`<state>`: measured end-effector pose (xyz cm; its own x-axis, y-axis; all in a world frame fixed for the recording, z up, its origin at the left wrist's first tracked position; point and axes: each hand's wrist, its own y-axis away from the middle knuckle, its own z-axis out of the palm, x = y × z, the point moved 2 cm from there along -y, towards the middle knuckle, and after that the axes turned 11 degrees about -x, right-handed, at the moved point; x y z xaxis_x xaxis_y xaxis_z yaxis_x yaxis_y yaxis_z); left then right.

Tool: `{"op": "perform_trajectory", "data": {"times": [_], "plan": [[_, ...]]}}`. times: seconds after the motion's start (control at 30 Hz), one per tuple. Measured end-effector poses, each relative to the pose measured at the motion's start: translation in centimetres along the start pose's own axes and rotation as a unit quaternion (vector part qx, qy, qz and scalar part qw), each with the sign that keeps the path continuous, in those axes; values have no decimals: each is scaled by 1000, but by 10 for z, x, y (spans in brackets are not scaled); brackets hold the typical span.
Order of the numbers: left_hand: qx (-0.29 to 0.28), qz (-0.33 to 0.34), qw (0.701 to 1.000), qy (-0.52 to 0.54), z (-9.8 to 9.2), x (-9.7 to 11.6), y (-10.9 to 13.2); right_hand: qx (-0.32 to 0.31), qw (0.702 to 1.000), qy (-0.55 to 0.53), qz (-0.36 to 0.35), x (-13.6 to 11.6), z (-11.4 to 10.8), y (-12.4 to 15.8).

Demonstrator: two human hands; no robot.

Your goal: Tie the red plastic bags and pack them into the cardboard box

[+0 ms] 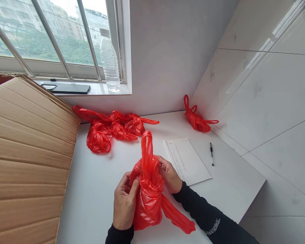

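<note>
A smooth white tabletop (91,200) is being bordered by a tan corrugated cardboard box (30,152) and pale tiled walls (277,112). Small print on a white paper booklet (193,162) and pale lettering on a black sleeve (200,211) are being shown too indistinctly for reading. Space is being left between box edge and left hand (124,201). Over the tabletop's near middle, a knotted red plastic bag (149,196) is being pinched at its sides by the curled left hand and right hand (170,176).

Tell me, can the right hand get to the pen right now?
Probably yes, once the right hand lets go of the knotted red plastic bag. Only the flat notebook seems to lie between hand and pen, and the hand could pass over that.
</note>
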<state>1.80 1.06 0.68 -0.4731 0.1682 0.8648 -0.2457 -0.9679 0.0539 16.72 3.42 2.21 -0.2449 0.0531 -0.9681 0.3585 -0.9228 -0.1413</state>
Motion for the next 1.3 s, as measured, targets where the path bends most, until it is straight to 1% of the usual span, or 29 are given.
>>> {"op": "perform_trajectory", "data": {"times": [0.13, 0.23, 0.33, 0.43, 0.53, 0.7, 0.77, 0.87, 1.0, 1.07, 1.17, 1.2, 1.3], "plan": [[65, 43, 995, 55, -8, -1, 0, -20, 998, -36, 39, 0, 4, 5], [86, 76, 990, 87, -12, 1, -1, -57, 997, -35, 48, -2, 8, 9], [73, 94, 986, 115, -13, 1, 0, -86, 995, -3, 56, -5, 13, 11], [74, 96, 984, 129, -12, 0, 1, -93, 994, 20, 59, -7, 14, 11], [75, 86, 986, 125, -10, 1, 1, -85, 993, 50, 59, -9, 14, 10], [37, 66, 989, 126, -4, 9, 2, -99, 987, 107, 61, -10, 16, 11], [33, 60, 991, 119, -3, 10, 3, -81, 990, 100, 64, -8, 15, 11], [17, 44, 994, 101, -1, 7, 2, -22, 996, 57, 60, -3, 9, 12], [-28, -3, 996, 86, 3, -2, 2, 42, 998, 24, 38, -2, 0, 11], [-32, -19, 996, 85, 5, -5, 2, 58, 998, 24, 28, -2, -1, 11], [-17, -21, 995, 94, 5, -5, 2, 82, 996, 34, 14, -2, -2, 11], [-25, -19, 995, 93, 5, -5, 2, 90, 995, 39, 11, -2, -2, 12], [-76, -10, 995, 71, 4, -4, 0, 98, 994, 55, 8, -1, -1, 14]]}}
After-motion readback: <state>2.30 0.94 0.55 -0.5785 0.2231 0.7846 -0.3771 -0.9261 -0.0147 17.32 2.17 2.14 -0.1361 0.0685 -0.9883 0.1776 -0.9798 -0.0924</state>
